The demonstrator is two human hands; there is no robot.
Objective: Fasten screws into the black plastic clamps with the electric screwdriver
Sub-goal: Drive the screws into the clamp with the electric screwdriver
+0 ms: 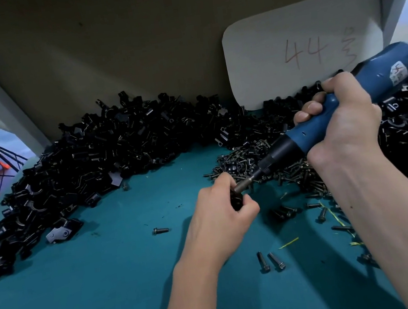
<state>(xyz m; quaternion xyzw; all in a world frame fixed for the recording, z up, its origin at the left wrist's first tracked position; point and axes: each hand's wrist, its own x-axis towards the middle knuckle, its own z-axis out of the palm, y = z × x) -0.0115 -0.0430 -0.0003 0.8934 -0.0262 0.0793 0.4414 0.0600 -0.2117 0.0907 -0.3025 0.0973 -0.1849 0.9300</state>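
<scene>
1. My left hand (222, 210) is at the middle of the bench (86, 293), fingers curled round a black plastic clamp (237, 200); only a sliver of the clamp shows between thumb and fingers.
2. My right hand (343, 116) has a closed grip round the blue electric screwdriver (330, 118), which slants down from far right toward the left hand.
3. The screwdriver's metal bit (245, 184) meets the clamp right at the left-hand fingertips; I cannot tell whether a screw sits under the tip.
4. A big heap of black clamps (85, 157) runs along the far left and far side of the teal bench, with more clamps piled at the right behind the tool.
5. A pile of dark screws (265, 160) lies just beyond the hands, under the screwdriver.
6. Loose screws: one single screw (160, 230) left of my left hand, a pair of screws (270, 261) near, between my forearms.
7. A white card (298, 51) marked "44" leans against the far wall.
</scene>
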